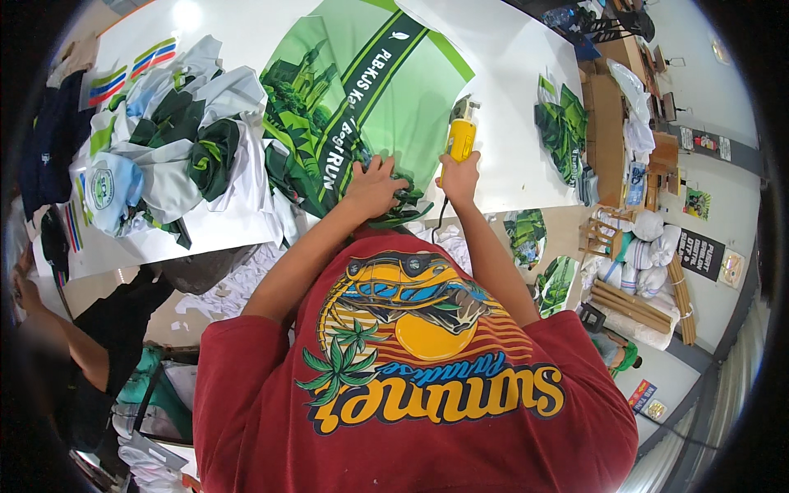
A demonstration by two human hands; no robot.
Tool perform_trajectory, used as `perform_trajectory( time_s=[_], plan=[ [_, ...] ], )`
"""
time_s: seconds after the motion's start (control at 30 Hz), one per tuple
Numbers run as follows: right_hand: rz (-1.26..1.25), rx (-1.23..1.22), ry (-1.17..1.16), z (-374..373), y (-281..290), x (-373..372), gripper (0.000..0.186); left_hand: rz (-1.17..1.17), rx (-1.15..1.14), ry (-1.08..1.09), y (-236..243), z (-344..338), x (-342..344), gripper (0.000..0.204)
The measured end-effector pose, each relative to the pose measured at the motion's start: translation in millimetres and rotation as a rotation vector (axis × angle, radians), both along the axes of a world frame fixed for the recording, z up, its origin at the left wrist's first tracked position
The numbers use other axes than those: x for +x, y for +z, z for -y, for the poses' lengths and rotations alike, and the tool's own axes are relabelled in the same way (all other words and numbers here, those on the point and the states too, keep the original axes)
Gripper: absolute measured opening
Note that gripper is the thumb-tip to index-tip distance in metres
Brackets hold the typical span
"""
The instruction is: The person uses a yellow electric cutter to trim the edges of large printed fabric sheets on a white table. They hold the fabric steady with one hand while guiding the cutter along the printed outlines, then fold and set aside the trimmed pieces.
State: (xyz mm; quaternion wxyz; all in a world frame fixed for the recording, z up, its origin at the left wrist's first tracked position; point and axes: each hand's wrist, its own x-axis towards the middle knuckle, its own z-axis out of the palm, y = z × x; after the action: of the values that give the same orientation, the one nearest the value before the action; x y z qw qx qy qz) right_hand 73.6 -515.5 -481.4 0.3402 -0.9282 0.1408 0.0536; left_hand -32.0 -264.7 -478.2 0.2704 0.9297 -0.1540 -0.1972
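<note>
My left hand rests with spread, bent fingers on a green printed fabric sheet with a dark diagonal band, pressing near its bunched lower edge. My right hand is closed round a yellow handheld electric cutter with a metal head, held upright at the sheet's right side; a dark cord hangs from it. The sheet lies on a white table.
A mixed heap of cut fabric covers the table's left; green pieces lie at its right. Another person's bare arm is at far left. Scraps litter the floor; rolls, sacks and cardboard tubes stand right.
</note>
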Motion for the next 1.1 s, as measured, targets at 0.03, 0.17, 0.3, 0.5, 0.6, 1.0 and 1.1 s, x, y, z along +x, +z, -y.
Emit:
perform_trajectory(
  time_s=[0.03,0.17,0.3,0.5,0.6,1.0,1.1],
  plan=[
    [0.005,-0.031,0.001,-6.1,1.2,4.8,0.063,0.009,-0.005,0.000,-1.0,-0.6,0.0,0.059],
    [-0.077,0.077,-0.166,-31.0,14.8,27.6,0.067,0.017,-0.002,-0.016,-4.6,-2.9,-0.6,0.060],
    [-0.120,0.056,-0.243,-52.1,25.7,54.3,0.073,0.012,0.006,-0.022,-5.9,-4.1,0.4,0.061],
    [-0.080,0.079,-0.326,-63.4,21.3,96.1,0.079,-0.008,0.008,-0.049,-3.5,-7.1,4.7,0.061],
    [-0.074,0.033,-0.345,-67.4,19.2,116.1,0.080,-0.023,-0.002,-0.065,-4.2,-8.4,6.8,0.061],
    [-0.089,0.115,-0.491,-71.5,15.1,191.4,0.081,-0.051,0.001,-0.039,-7.7,-1.0,12.8,0.059],
    [-0.076,0.212,-0.565,-65.3,10.0,219.8,0.083,-0.090,0.003,-0.031,-2.1,-1.0,13.8,0.055]
  ],
)
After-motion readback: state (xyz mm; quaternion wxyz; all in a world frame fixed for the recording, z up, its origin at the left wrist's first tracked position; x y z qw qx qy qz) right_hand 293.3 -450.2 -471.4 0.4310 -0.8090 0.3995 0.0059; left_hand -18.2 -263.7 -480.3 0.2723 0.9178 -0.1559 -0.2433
